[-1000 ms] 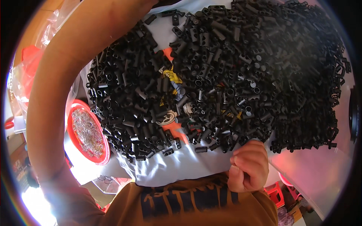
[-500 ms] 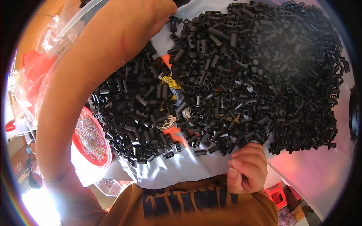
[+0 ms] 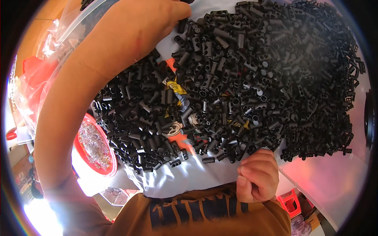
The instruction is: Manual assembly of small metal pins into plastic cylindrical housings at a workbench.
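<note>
A broad heap of small black plastic cord locks (image 3: pixel 220 78), many with two round holes, covers a pale sheet (image 3: pixel 189 177) in front of me. My left arm reaches up along the left side over the heap. My left hand (image 3: pixel 179 13) is at the top edge, partly cut off, and its fingers are hidden; a dark bit shows beside it. Against the heap's near edge rests my right hand (image 3: pixel 258 175), its fingers curled in with the thumb. Whatever lies inside that curl, if anything, is hidden.
At the left stands a red-rimmed basin (image 3: pixel 114 165) full of small shiny pieces. Clear plastic bags (image 3: pixel 27 88), with something red in them, lie beyond my left arm. A red stool (image 3: pixel 289 202) shows at the lower right, below a translucent plastic surface (image 3: pixel 327 181).
My left hand has shifted slightly right and up, and the forearm has swung with it. Some cord locks near it have moved a little. My right hand stays put.
</note>
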A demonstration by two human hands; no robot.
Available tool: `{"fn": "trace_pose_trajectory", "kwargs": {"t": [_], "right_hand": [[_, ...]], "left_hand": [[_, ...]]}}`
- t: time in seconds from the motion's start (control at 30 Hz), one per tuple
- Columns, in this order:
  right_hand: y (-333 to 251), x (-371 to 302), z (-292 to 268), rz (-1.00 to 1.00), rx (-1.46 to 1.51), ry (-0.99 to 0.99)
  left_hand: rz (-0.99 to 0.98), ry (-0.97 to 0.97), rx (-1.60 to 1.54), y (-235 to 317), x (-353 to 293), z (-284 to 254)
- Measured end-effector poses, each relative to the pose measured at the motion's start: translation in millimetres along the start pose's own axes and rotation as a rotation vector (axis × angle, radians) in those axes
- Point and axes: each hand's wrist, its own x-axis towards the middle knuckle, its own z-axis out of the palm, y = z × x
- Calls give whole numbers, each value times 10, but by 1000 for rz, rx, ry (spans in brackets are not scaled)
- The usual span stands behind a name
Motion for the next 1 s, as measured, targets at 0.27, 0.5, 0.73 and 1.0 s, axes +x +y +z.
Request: {"fn": "trace_pose_trajectory", "kwargs": {"t": [0.27,0.5,0.73,1.0], "right_hand": [[30,0,13,-5,-4,-17],[13,-5,31,-8,-20,-8],[0,-7,20,6,-27,-13],[-40,-88,-53,-16,-27,49]], "left_hand": [[47,-76,28,-30,25,9],[19,-40,9,-40,2,21],[35,190,-176,-48,-193,-101],[-125,202,-899,505,-1018,-101]]}}
